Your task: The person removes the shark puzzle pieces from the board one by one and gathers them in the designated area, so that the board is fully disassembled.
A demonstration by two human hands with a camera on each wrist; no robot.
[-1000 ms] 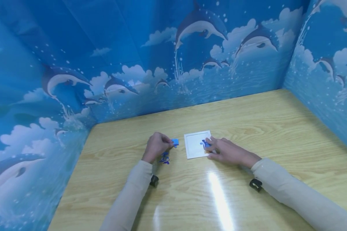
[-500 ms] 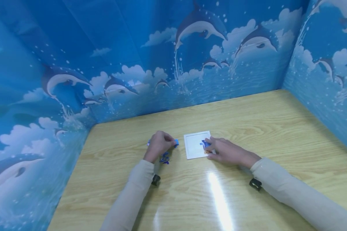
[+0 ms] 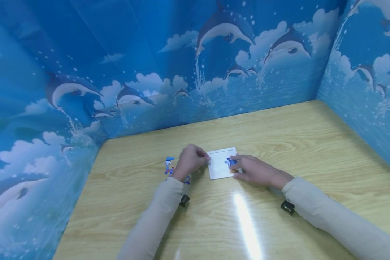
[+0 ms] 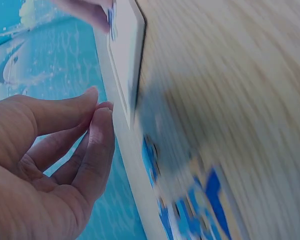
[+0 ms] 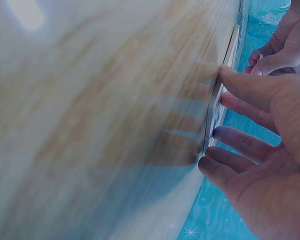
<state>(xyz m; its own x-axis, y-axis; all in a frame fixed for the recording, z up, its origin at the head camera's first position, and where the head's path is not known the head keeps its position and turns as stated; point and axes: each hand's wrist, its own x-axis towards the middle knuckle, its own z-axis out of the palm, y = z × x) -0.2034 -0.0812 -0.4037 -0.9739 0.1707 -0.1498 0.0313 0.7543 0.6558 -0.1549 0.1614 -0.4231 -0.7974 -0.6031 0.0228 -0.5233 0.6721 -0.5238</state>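
A white square puzzle tray [image 3: 217, 168] lies on the table, with a few blue and orange puzzle pieces [image 3: 229, 162] at its right side, partly hidden by fingers. My right hand [image 3: 256, 169] holds the tray at its right edge, the thumb near the front corner and fingers reaching over the rim. At the tray's left edge, my left hand [image 3: 191, 161] has thumb and fingertips pinched together on a small puzzle piece, mostly hidden by the fingers. In the left wrist view the left hand [image 4: 65, 155] is raised above the table.
Several loose blue, white and red puzzle pieces [image 3: 169, 165] lie left of the left hand, some hidden under its wrist. The wood-patterned table [image 3: 214, 224] meets a dolphin-printed blue curtain [image 3: 169, 94] at its back and sides.
My left hand has moved right, from the loose pieces to the tray's left edge, uncovering pieces at its left. The right hand and tray have stayed in place.
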